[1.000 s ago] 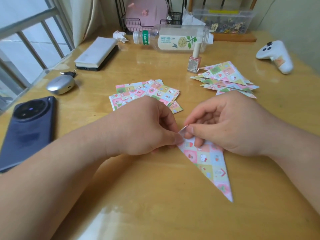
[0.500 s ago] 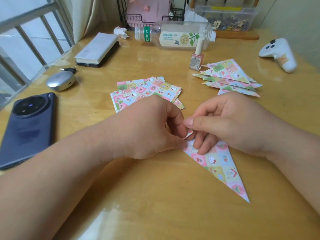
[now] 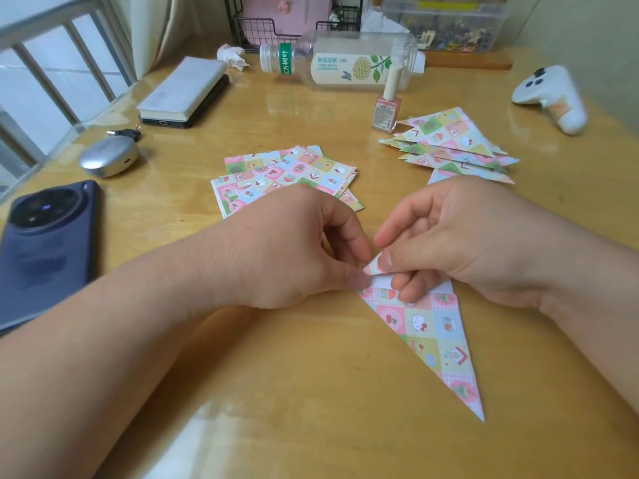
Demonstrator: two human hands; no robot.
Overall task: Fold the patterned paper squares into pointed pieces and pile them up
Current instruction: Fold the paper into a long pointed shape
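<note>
A long pointed piece of patterned paper lies on the wooden table, its tip toward me at the lower right. My left hand pinches its upper left corner with thumb and forefinger. My right hand pinches a small flap at the same top edge and holds it folded up, white underside showing. A fanned stack of flat patterned squares lies behind my left hand. A pile of folded pointed pieces sits at the back right.
A dark phone lies at the left edge, a silver earbud case and a power bank behind it. A plastic bottle lies on its side, a nail polish bottle stands nearby, and a white controller rests far right.
The pointed piece has swung so its tip points more to the right. My right fingers have lifted the small top flap, exposing its white underside. Both hands stay at the top edge.
</note>
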